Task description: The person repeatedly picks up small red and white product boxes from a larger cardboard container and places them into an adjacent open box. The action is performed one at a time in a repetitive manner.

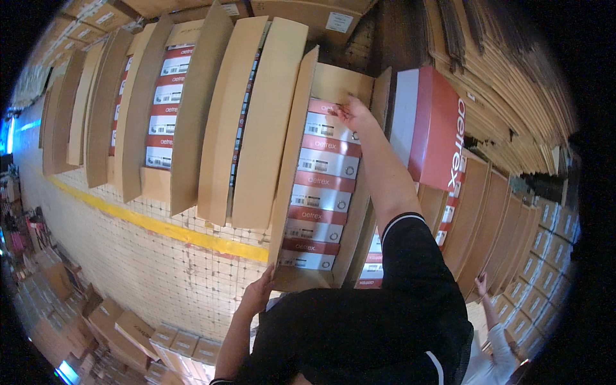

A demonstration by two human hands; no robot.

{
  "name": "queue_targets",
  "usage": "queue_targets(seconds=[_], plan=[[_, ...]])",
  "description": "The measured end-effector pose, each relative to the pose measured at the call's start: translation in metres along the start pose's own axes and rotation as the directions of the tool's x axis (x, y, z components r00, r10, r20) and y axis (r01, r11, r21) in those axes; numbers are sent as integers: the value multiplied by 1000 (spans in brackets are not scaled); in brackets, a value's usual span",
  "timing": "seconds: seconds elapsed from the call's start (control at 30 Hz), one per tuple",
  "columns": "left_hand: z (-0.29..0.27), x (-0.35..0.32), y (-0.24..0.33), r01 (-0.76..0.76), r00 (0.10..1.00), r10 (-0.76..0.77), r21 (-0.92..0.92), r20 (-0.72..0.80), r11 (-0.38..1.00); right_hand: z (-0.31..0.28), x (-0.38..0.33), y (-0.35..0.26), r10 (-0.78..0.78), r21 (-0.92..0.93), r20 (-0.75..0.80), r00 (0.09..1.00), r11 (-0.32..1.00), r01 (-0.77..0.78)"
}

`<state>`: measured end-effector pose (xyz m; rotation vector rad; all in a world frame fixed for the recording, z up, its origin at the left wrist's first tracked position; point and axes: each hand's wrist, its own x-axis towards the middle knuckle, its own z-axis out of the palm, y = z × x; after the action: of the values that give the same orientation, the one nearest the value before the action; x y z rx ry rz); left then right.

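An open brown carton (290, 160) stands in front of me, filled with a row of red and white shoe boxes (321, 192). My right hand (351, 110) reaches to the far end of the carton and its fingers press on the farthest box there. My left hand (258, 290) grips the carton's near left corner. A single red and white shoe box (428, 128) stands on end just right of the carton.
More open cartons (173, 109) with red and white boxes line up to the left, flaps raised. Flat cardboard (494, 77) is stacked at the upper right. A yellow line (160, 226) crosses the tiled floor. Another person's hand (481, 283) shows at lower right beside further boxes (545, 244).
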<state>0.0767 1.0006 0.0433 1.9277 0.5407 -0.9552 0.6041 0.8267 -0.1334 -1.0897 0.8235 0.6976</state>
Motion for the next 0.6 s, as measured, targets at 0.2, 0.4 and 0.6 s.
queue_targets(seconds=[0.2,0.4,0.6], plan=[[-3,-2,1,1,1000,-1,-40,-14,999,39,-16,-58,-152,225,-169,974,956,188],[0,0,-8,-68,998,68,-35,-14,997,145,-129,-224,-816,227,216,537,577,785],[3,4,-17,-115,993,115,-14,5,993,194,-274,-241,-670,301,731,130,487,820]])
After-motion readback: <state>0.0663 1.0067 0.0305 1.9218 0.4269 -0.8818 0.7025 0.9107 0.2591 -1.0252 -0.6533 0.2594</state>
